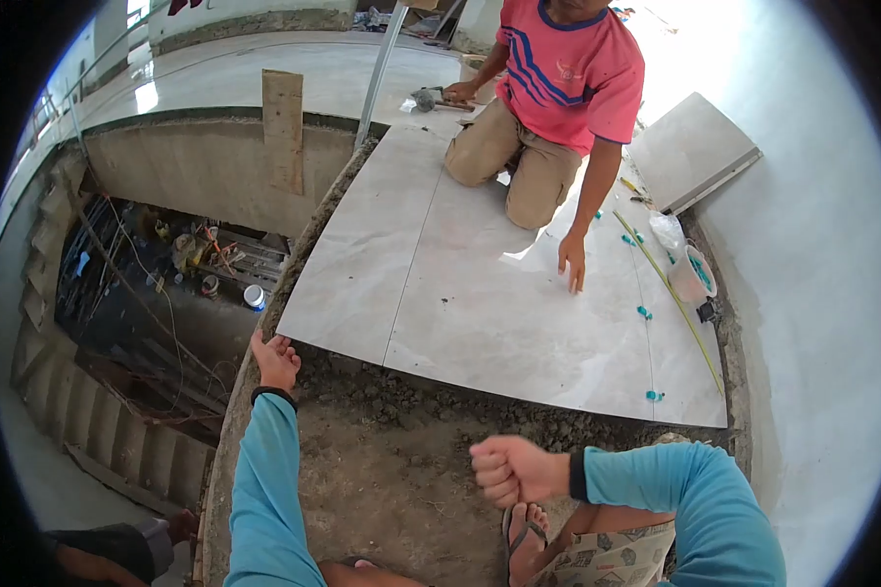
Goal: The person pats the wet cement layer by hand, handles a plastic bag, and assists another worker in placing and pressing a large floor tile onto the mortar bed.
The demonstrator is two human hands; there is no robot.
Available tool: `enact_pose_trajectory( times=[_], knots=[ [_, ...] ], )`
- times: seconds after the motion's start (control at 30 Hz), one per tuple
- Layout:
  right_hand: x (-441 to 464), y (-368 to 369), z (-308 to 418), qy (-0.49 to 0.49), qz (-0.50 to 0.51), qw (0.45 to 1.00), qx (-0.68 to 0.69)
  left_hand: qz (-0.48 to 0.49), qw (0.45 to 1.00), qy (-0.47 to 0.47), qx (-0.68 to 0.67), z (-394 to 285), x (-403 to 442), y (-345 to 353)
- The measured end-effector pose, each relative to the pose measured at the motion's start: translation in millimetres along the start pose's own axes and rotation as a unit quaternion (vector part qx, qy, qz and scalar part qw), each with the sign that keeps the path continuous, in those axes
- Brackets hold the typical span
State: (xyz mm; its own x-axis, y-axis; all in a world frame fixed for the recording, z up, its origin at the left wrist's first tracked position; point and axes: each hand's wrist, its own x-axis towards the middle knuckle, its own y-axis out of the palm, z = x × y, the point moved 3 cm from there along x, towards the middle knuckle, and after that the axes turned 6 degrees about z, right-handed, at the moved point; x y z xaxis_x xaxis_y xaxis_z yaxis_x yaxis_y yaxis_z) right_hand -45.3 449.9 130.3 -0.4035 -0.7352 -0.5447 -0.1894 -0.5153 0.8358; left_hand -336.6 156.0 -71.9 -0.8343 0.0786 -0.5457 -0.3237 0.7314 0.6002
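Note:
At the near left corner of a glossy pale floor tile (357,245), my left hand (278,364) touches the edge with its fingertips, its thumb stretched away from them. My right hand (515,470) is closed in a fist above the bare ground, near my sandalled foot (529,528). Nothing shows in that fist. A wider tile (509,323) lies beside the first, with a thin joint between them. Teal levelling clips (644,313) stand along the joint further right. Rough mortar (401,386) shows under the tiles' near edge.
A person in a pink shirt (573,78) kneels on the tiles, one hand on a mallet (429,99). An open stairwell (166,323) drops away at left. A bucket (693,278), a yellow strip (671,289) and a loose tile (690,152) lie right.

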Motion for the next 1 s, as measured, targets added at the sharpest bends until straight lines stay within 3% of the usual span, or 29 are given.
enact_pose_trajectory(
  times=[0.03, 0.13, 0.17, 0.23, 0.4, 0.47, 0.5, 0.53, 0.57, 0.6, 0.67, 0.7, 0.73, 0.8, 0.87, 0.93, 1.0],
  knots=[
    [-5.3, 10.6, 8.6, -0.014, 0.011, 1.0, -0.011, -0.003, 1.0, -0.001, -0.002, -0.8, 0.4, -1.3],
    [-38.4, 64.3, 33.3, -0.099, 0.208, 0.972, -0.054, -0.009, 1.0, -0.006, -0.003, 0.2, 5.6, -5.7],
    [-41.9, 62.5, 35.4, -0.097, 0.208, 0.972, -0.051, -0.008, 1.0, -0.009, 0.005, -0.5, 7.9, -6.2],
    [-40.1, 49.6, 33.4, -0.094, 0.121, 0.986, -0.062, -0.005, 1.0, -0.01, 0.004, -2.3, 4.5, 1.5],
    [-37.0, 45.1, 26.0, -0.088, 0.102, 0.986, -0.093, -0.012, 1.0, -0.011, 0.024, -7.7, -1.8, 1.7],
    [-33.7, 33.3, 29.4, -0.125, -0.005, 0.946, -0.299, -0.018, 0.999, -0.007, 0.039, -8.0, -1.8, 2.4],
    [-29.8, 28.1, 28.7, -0.121, -0.001, 0.948, -0.295, -0.014, 0.999, -0.01, 0.036, -6.4, 0.2, 2.1],
    [-25.1, 21.5, 26.6, -0.079, -0.037, 0.825, -0.559, -0.011, 0.999, -0.015, 0.035, -6.2, 0.6, -0.1],
    [-21.3, 14.5, 23.8, -0.033, -0.068, 0.629, -0.774, -0.007, 0.999, -0.018, 0.036, -5.9, 3.3, -3.2],
    [-20.2, 7.3, 18.3, -0.032, -0.067, 0.633, -0.771, -0.01, 0.999, -0.021, 0.039, -7.8, 2.7, -6.6],
    [-25.0, -19.2, -8.8, 0.185, -0.071, 0.498, -0.844, 0.005, 0.999, -0.006, 0.045, -5.8, 1.8, -7.2],
    [-23.2, -33.4, -16.5, 0.288, -0.049, 0.476, -0.83, 0.022, 0.998, -0.002, 0.05, -5.6, 2.9, -8.0],
    [-21.9, -37.3, -20.0, 0.285, -0.067, 0.494, -0.818, 0.052, 0.998, -0.027, 0.035, -6.8, 6.8, -12.0],
    [-21.3, -33.9, -23.7, 0.24, -0.047, 0.531, -0.811, 0.08, 0.994, -0.029, 0.074, -8.9, 8.4, -15.0],
    [-19.8, 3.8, -14.5, 0.182, -0.083, 0.508, -0.838, 0.118, 0.988, -0.072, 0.066, -12.6, 13.9, -21.3],
    [-16.4, 12.7, -14.3, 0.064, -0.096, 0.475, -0.872, 0.072, 0.994, -0.065, 0.049, -15.0, 5.6, -12.2],
    [-12.7, 23.2, -16.2, 0.027, -0.12, 0.451, -0.884, 0.077, 0.994, -0.063, 0.044, -14.9, 13.4, -16.3]
  ],
)
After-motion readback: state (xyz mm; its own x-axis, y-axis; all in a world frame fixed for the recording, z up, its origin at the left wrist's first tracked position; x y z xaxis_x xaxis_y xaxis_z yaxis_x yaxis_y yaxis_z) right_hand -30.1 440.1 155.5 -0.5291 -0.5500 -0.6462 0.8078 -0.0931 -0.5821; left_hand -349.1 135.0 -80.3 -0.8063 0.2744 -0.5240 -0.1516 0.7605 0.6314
